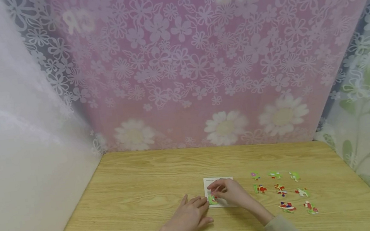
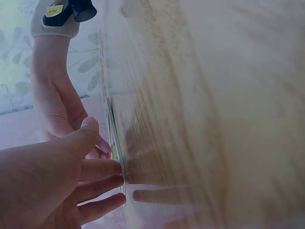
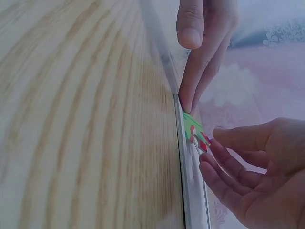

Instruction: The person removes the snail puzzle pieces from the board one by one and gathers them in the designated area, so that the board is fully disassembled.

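Observation:
In the head view a white puzzle frame [image 1: 218, 178] lies on the wooden table, partly hidden by the right hand. A green and red jigsaw piece [image 3: 191, 128] is at its lower left corner. My right hand [image 1: 229, 192] reaches over the frame and pinches the piece's red edge [image 3: 205, 141] between thumb and fingertips. On the frame's left side my left hand [image 1: 189, 216] lies with fingers extended. Its fingertips [image 2: 119, 168] rest at the frame's border, close to the piece.
Several loose jigsaw pieces, among them a red and green one [image 1: 260, 189] and a red and white one [image 1: 287, 206], are spread right of the frame on the table [image 1: 138, 184]. A flowered pink backdrop [image 1: 179, 73] rises behind the table, with a pale wall [image 1: 18, 153] at left.

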### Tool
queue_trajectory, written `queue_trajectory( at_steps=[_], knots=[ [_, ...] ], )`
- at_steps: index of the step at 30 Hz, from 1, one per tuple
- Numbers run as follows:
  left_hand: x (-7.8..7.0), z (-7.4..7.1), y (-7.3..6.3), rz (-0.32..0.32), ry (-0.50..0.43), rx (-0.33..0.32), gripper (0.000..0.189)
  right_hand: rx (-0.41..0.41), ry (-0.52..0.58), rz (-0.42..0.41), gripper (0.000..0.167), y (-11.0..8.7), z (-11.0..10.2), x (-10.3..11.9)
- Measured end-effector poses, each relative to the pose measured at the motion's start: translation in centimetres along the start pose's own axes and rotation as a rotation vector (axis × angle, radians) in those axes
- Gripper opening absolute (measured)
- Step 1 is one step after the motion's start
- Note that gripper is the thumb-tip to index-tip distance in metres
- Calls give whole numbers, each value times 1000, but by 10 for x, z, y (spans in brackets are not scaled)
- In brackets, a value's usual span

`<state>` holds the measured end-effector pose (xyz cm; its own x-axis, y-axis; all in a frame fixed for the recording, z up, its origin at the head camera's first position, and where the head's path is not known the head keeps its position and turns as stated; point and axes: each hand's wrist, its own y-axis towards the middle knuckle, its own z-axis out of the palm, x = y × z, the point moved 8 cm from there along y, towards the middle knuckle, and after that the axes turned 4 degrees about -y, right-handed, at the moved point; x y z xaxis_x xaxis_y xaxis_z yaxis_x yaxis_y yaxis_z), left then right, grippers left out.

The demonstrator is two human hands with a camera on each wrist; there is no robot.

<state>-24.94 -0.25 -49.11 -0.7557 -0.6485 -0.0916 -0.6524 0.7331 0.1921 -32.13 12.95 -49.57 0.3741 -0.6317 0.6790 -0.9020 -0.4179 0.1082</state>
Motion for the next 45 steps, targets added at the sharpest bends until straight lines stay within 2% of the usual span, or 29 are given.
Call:
queue_trajectory(
  at_steps=[11,17,24,32,38,45],
  knots=[
    [-1,1,1,-12,12,10,53,-14,52,14,32,-1,-1,-2],
    [-1,0,1,-16,2,15,53,12,43,12,24,-3,0,-1],
    [-2,-1,1,-14,13,7,53,13,82,30,14,-3,-3,-4],
    [-1,-1,1,-16,-8,16,54,-10,194,55,17,-4,-18,-9],
    [-1,1,-1,-35,18,26,56,-12,270,65,24,-12,-34,-11],
    [-1,4,-5,-52,15,40,60,-45,276,106,26,-27,-54,-24]
  ],
)
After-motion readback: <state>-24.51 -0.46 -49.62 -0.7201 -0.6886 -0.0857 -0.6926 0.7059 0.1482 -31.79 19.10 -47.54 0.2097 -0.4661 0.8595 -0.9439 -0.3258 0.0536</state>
